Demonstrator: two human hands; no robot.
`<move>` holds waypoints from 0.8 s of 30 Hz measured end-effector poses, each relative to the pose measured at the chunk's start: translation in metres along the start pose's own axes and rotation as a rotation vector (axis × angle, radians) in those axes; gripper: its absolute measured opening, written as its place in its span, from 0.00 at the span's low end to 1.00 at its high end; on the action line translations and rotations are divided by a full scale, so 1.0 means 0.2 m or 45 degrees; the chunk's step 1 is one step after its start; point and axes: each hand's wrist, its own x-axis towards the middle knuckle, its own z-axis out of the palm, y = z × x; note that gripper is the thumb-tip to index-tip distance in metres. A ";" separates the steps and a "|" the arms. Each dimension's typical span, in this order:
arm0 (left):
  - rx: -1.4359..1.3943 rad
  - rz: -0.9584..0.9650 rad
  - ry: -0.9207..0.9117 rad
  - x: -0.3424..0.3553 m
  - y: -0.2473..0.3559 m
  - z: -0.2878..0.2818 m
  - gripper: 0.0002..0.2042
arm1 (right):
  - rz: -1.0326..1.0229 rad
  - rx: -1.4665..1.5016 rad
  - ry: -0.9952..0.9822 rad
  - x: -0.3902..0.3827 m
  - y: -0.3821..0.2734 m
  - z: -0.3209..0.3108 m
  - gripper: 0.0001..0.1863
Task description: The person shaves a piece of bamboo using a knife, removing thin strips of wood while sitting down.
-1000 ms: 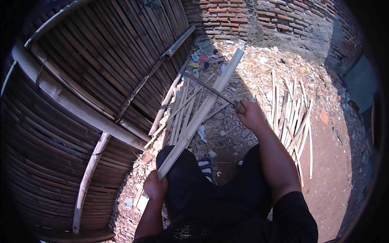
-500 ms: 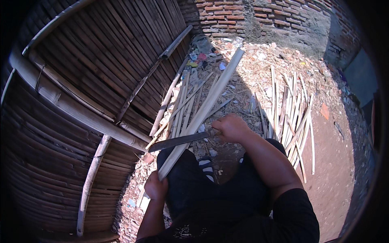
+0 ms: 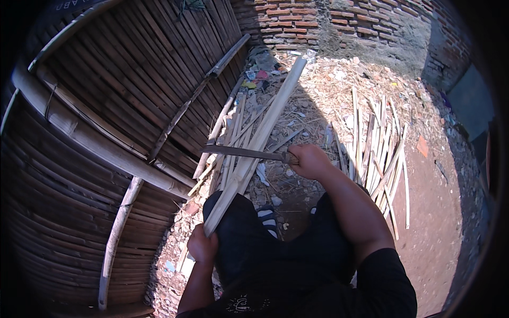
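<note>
A long pale split bamboo strip point(image 3: 270, 119) slants from my left knee up toward the brick wall. My left hand point(image 3: 202, 245) is closed round its near end. In my right hand point(image 3: 312, 161) is the handle of a machete point(image 3: 244, 152), fingers wrapped about it. The dark blade lies across the strip around its middle, its tip pointing left toward the bamboo wall. Whether the edge bites into the bamboo or only touches it, I cannot tell.
To the left rises a bamboo slat wall point(image 3: 132, 79) with thick poles. Several loose strips point(image 3: 379, 143) lie in a pile at the right, and more strips point(image 3: 241, 127) lie beneath the held one. Litter and shavings point(image 3: 328, 79) cover the ground up to the brick wall point(image 3: 297, 24).
The machete has moved away from me along the strip, from near my left knee to about its middle. The strip's far end has shifted slightly left. My left hand keeps its hold.
</note>
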 end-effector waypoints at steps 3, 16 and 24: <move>-0.022 0.010 0.036 0.02 0.02 -0.03 0.17 | -0.198 -0.158 -0.138 0.01 -0.07 0.06 0.15; -0.057 0.009 0.063 0.01 0.04 -0.02 0.15 | 0.272 0.148 0.161 0.01 0.14 -0.07 0.14; -0.038 -0.029 0.048 0.01 0.03 -0.02 0.16 | -0.213 -0.192 -0.103 0.00 -0.11 0.08 0.15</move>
